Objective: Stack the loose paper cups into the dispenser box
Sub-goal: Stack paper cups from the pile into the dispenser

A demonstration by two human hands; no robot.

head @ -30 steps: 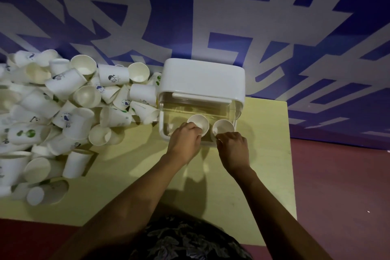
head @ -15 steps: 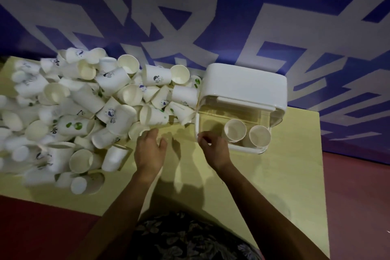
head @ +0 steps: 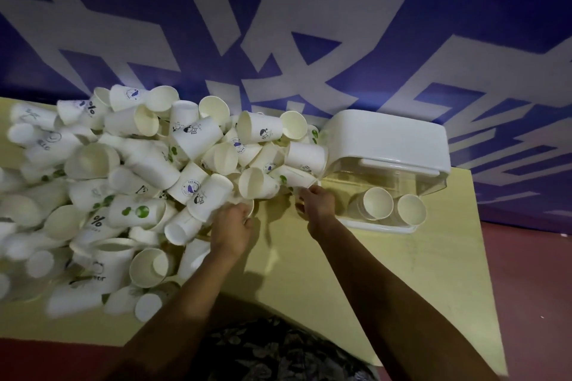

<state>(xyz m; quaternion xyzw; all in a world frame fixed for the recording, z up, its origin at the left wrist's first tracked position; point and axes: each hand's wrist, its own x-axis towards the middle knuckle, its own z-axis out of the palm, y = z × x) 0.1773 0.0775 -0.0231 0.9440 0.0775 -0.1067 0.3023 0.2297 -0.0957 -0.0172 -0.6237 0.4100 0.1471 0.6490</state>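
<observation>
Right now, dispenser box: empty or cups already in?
Not empty. Two cup mouths and show side by side through the dispenser box's clear front, facing the camera. How many are nested behind each: cannot tell.

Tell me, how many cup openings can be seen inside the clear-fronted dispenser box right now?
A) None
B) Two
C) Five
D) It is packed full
B: inside the dispenser box, behind its clear front, two round cup mouths show side by side, the left stack of cups and the right stack of cups; all the other cups lie in the loose pile on the table.
</observation>
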